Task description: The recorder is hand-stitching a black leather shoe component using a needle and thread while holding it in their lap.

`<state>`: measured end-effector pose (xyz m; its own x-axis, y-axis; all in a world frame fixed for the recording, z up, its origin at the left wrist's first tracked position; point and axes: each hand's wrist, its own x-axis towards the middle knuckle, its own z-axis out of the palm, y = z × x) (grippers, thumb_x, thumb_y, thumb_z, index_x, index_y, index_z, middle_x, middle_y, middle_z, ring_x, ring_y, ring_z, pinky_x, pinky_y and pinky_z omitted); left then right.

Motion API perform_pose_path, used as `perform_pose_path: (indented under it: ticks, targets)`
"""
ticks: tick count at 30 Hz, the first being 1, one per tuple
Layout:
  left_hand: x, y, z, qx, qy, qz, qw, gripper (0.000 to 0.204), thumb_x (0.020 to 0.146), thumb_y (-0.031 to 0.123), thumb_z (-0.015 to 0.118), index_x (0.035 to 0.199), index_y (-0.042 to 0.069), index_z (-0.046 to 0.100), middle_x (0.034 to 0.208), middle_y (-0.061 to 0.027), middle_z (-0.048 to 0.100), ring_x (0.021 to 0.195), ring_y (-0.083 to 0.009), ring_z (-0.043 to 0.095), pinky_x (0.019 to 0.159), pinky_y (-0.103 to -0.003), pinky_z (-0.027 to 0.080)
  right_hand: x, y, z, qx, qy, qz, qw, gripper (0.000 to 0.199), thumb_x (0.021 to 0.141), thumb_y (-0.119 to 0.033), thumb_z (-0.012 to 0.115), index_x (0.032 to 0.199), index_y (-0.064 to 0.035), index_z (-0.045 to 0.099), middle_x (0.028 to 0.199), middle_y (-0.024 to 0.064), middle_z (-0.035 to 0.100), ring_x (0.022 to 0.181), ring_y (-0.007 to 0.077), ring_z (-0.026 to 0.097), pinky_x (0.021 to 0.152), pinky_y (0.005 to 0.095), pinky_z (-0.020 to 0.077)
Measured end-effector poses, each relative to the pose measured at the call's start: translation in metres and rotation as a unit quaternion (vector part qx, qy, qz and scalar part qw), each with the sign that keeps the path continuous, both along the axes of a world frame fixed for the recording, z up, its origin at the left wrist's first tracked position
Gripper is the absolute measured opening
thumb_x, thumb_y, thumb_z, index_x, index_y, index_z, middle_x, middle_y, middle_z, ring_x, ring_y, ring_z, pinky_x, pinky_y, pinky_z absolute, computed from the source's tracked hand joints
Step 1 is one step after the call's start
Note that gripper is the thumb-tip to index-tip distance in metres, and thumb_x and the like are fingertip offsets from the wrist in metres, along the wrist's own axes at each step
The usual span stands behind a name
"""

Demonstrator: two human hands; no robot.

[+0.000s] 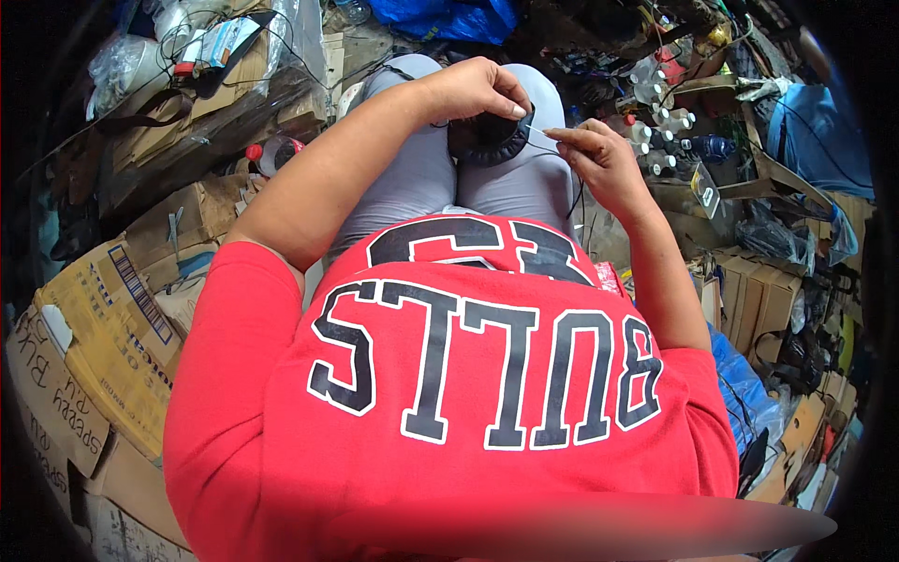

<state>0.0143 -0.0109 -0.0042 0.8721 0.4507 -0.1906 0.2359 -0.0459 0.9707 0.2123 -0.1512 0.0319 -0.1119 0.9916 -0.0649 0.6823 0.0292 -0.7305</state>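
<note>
A black, rounded piece with a thick curved rim (501, 152) rests on my grey-trousered thighs, near the knees; it resembles part of a shoe, but its exact kind does not show. My left hand (490, 89) bends over its upper edge, thumb and fingers closed on it. Just to the right, my right hand (604, 161) pinches a thin, pale needle-like tool (540, 130) that points toward the rim. A dark thread (551, 152) runs between the piece and my right hand, and a dark strand hangs below that hand. Fingers partly hide the tool's end.
Several small bottles (660, 122) stand at the right, beside a blue sheet (819, 140). A red-capped bottle (274, 155) lies left of my legs. Cardboard boxes (112, 318) fill the left, and stacked cardboard (754, 295) stands at the right. Plastic bags (295, 47) lie at the far left.
</note>
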Motion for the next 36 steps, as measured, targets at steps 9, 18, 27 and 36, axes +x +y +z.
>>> perform_pose_path:
  ticks: [9, 18, 27, 36]
  targets:
    - [0.002, 0.0, 0.009, 0.016, 0.057, -0.018, 0.998, 0.025, 0.077, 0.014, 0.065, 0.102, 0.009, 0.069, 0.091, -0.0014, 0.067, 0.079, -0.0081, 0.056, 0.063, -0.023, 0.043, -0.001, 0.003, 0.003, 0.004, -0.028, 0.005, 1.0, 0.022, 0.08, -0.007, 0.061, 0.101, -0.0088, 0.068, 0.072, 0.0071, 0.052, 0.064, 0.0175, 0.053, 0.06, 0.0283, 0.0434]
    - [0.007, 0.004, 0.012, 0.011, 0.062, -0.05, 0.997, 0.025, 0.077, 0.013, 0.065, 0.1, 0.009, 0.07, 0.087, -0.0006, 0.067, 0.075, -0.0081, 0.056, 0.064, -0.024, 0.043, -0.014, 0.0, 0.004, 0.008, -0.041, -0.011, 0.999, 0.022, 0.08, -0.007, 0.061, 0.101, -0.0115, 0.068, 0.076, 0.0101, 0.056, 0.066, 0.022, 0.057, 0.061, 0.0307, 0.0458]
    - [0.027, 0.014, 0.011, 0.128, 0.064, -0.118, 0.983, 0.024, 0.078, 0.016, 0.067, 0.099, 0.006, 0.069, 0.09, -0.0041, 0.067, 0.084, -0.0145, 0.059, 0.079, -0.029, 0.044, 0.022, 0.025, -0.025, -0.081, 0.064, 0.04, 0.994, 0.022, 0.082, -0.006, 0.062, 0.102, -0.0118, 0.069, 0.082, 0.0016, 0.054, 0.082, 0.0116, 0.053, 0.073, 0.0247, 0.043]
    - [0.018, 0.025, -0.008, 0.114, 0.059, -0.144, 0.981, 0.026, 0.074, 0.011, 0.069, 0.1, 0.006, 0.069, 0.092, -0.0062, 0.063, 0.092, -0.0175, 0.057, 0.084, -0.03, 0.042, 0.014, 0.028, -0.043, -0.164, 0.294, -0.011, 0.942, 0.018, 0.081, -0.006, 0.065, 0.098, -0.0039, 0.068, 0.089, 0.0007, 0.064, 0.086, 0.0082, 0.056, 0.078, 0.0219, 0.0446]
